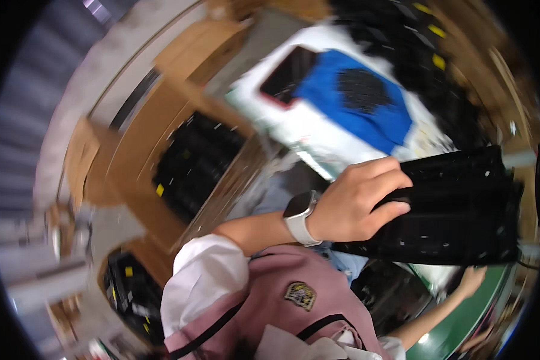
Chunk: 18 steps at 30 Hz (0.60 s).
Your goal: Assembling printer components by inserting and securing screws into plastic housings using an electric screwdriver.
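Across the right side spreads a wide, flat, shiny black bundle (456, 207), seemingly several layers of wrapped packages. My left hand (366, 201), with a pale-strapped watch on the wrist, is closed on its left edge, thumb and fingers pinching it. At the lower right edge of the bundle is my right hand (473, 279), its fingers mostly hidden behind the black layers; whether it grips them I cannot tell. Beyond my left hand lies a blue cloth (336, 75) with a dark patch (363, 90) on it. Next to the cloth rests a dark phone (289, 75) with a red rim.
A white-covered surface (270, 123) carries the cloth and phone. To the left, an open cardboard box (144, 144) holds black packages (198, 162) with yellow marks. More black packages (132, 288) sit lower left, others (402, 42) at the far right. A green surface (489, 306) lies below my right hand.
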### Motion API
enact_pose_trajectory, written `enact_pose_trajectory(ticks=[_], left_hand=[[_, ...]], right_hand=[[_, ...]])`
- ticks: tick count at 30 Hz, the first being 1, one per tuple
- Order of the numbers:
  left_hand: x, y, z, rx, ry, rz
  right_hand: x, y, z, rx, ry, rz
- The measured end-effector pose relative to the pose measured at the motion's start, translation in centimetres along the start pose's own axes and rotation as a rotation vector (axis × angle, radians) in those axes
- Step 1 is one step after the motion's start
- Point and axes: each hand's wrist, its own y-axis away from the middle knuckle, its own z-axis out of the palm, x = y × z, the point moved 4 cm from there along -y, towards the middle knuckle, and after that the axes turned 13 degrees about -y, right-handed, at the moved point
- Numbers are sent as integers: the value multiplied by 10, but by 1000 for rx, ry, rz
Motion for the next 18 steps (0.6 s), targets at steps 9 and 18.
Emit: enact_pose_trajectory(ticks=[9,18], left_hand=[[-118,200,-168,676,102,-967],[-331,390,-231,682,-842,-1474]], right_hand=[[-220,51,-26,252,-612,-498],[-346,127,30,-106,-565,-822]])
